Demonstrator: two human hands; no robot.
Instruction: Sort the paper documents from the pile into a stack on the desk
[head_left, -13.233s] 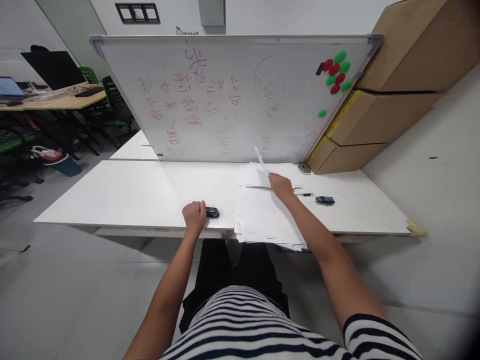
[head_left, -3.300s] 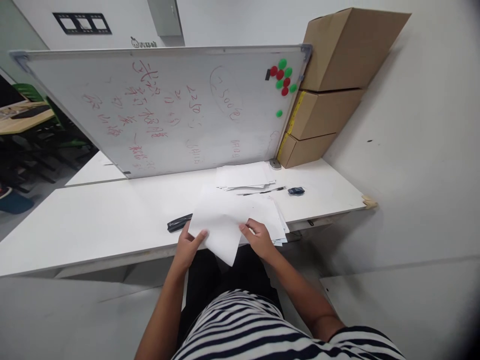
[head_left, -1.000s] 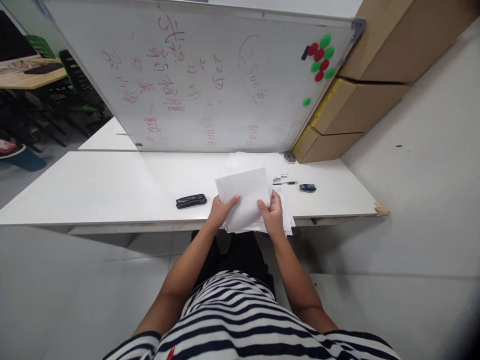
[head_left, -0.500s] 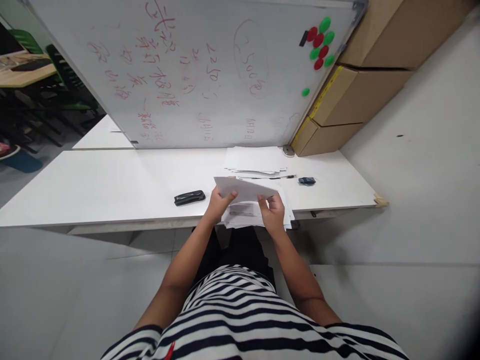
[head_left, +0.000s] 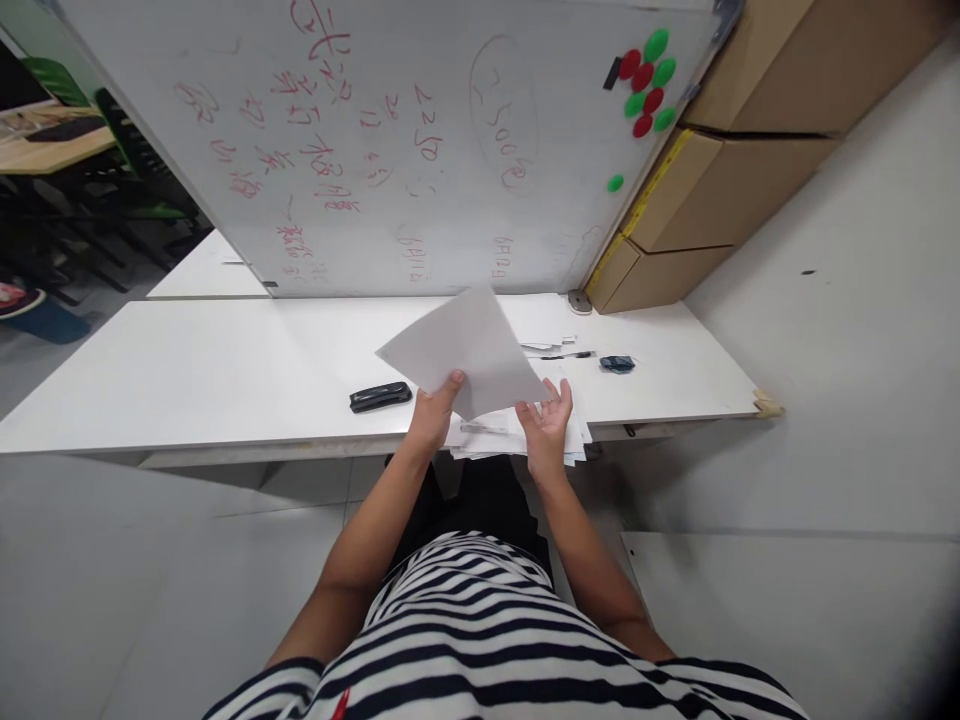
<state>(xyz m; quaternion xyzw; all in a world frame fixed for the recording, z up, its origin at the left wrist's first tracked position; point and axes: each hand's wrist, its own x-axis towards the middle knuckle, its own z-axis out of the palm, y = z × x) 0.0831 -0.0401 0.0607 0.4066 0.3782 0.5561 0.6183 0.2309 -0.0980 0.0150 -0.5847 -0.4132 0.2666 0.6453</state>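
Observation:
A white sheet of paper is raised above the desk, tilted with one corner pointing away from me. My left hand grips its near left edge, thumb on top and fingers underneath. At the sheet's near right corner, my right hand has its thumb and fingers apart; the corner lies against the fingers. Below both hands, a stack of papers overhangs the desk's front edge, its top page bearing a grey printed block. Behind the raised sheet, another paper pile is partly covered.
A black stapler rests left of my hands on the white desk. To the right lie a pen and a small dark blue packet. A whiteboard stands along the back, beside stacked cardboard boxes.
The sheet has turned and risen, its far corner now reaching over the back pile. My right hand's fingers have spread from their grip, while my left hand keeps hold.

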